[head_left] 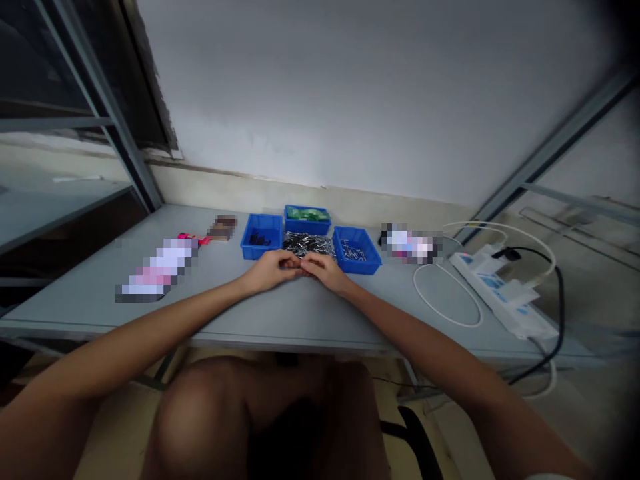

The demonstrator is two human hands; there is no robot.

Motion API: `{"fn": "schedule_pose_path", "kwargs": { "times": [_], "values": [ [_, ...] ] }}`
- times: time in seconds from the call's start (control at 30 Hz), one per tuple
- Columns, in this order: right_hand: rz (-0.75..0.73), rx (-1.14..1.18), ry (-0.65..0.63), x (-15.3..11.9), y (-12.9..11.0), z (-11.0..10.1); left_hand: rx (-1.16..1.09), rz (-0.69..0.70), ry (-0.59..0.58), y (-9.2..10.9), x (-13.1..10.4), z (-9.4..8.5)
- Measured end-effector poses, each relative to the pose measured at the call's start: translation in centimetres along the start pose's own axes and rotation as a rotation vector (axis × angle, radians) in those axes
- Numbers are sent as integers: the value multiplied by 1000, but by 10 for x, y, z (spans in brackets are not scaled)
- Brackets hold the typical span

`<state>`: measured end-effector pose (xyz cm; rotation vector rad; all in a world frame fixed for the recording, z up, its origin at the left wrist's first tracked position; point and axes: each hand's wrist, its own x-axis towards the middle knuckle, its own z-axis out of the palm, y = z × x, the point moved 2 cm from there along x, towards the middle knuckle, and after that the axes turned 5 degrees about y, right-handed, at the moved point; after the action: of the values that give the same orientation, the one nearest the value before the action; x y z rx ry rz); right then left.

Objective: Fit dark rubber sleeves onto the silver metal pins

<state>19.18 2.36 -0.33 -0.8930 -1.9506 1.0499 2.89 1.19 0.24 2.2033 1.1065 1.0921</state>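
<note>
My left hand (pixel 273 269) and my right hand (pixel 323 268) meet at the fingertips in front of a pile of small metal pieces (pixel 309 245). Both hands are closed in a pinch, and whatever lies between the fingers is too small to make out. Left of the pile, a blue bin (pixel 262 252) holds small dark parts. To its right, another blue bin (pixel 361 267) contains some silvery pieces. Behind the pile stands a third blue bin (pixel 307 225) with green packets (pixel 307 214) in it.
A blurred-out phone-like object (pixel 163 267) lies on the grey table (pixel 280 320) at the left, another (pixel 410 245) at the right. A white power strip (pixel 505 297) with plugs and looping cables sits at the right end. Metal frame posts flank the table.
</note>
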Motion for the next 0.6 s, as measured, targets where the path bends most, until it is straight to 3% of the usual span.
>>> {"fn": "schedule_pose_path", "kwargs": {
  "times": [0.43,0.6],
  "values": [
    [-8,-46,-113,1,7,1,180,186,-68,8,-3,-1],
    [-2,11,-158,-2,3,0,195,185,-89,12,-5,-1]
  ]
}}
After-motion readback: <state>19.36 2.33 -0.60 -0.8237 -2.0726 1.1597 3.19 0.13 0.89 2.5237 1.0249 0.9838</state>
